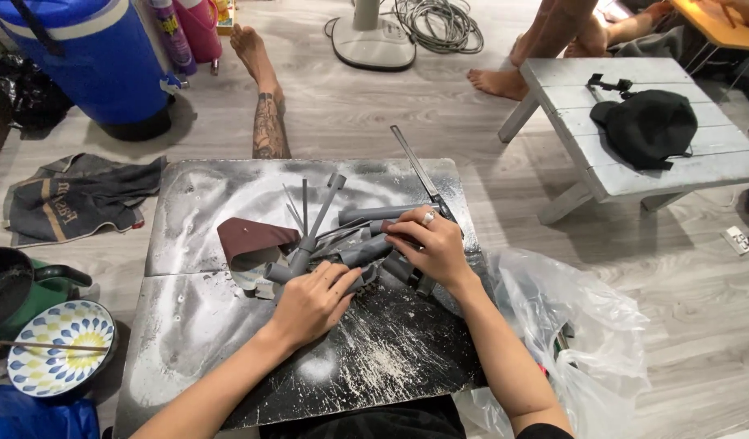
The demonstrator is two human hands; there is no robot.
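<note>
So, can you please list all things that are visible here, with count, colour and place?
Grey pipe pieces: several, grey, middle of board
Sandpaper: one, brown, left of pipes
Work board: one, dark and dusty, on floor
Metal ruler: one, silver, board's upper right
Plastic bag: one, clear, right of board
Water cooler: one, blue, top left
Patterned bowl: one, blue-yellow, lower left
Low table: one, white, top right
Black cap: one, on table
Left hand: on pipes
Right hand: ring, gripping pipes

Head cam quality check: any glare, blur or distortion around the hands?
Head view: even, soft light; both hands, left hand and right hand, sharp on the grey pipe pieces. Pale sheen on the dusty dark board, no blown-out glare. Wide-angle bending at the edges, seen on the blue barrel.
</note>
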